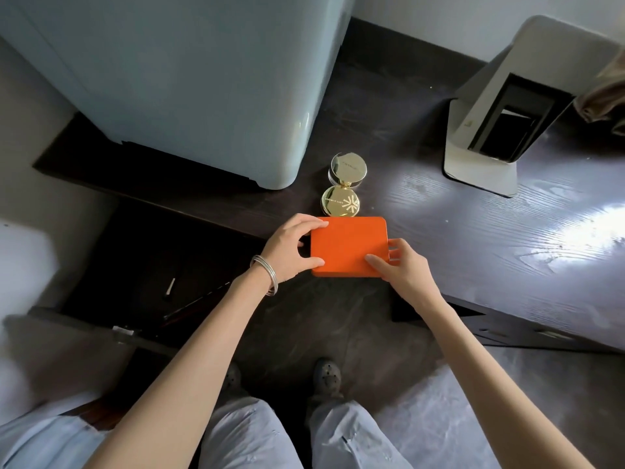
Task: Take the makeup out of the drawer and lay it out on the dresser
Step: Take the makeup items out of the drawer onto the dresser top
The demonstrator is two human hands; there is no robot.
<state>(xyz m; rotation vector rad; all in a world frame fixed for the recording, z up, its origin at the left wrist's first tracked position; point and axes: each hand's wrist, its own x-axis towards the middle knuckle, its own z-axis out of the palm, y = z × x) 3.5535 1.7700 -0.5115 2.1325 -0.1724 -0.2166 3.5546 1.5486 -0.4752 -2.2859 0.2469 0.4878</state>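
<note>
An orange rectangular makeup case (348, 243) lies flat at the front edge of the dark wooden dresser (473, 225). My left hand (292, 248), with silver bangles at the wrist, grips its left edge between fingers and thumb. My right hand (400, 269) holds its right front corner, thumb on the lid. Just behind the case sit a gold round compact (340, 202) and, further back, a gold-lidded jar (348, 170). The open drawer (152, 265) at the lower left is dark inside; a small tube (170, 286) and a thin pencil-like stick (196, 301) lie in it.
A pale blue appliance (189, 82) stands at the back left of the dresser. A white stand mirror (500, 110) is at the back right. My legs and shoes (326, 375) are below, on the floor.
</note>
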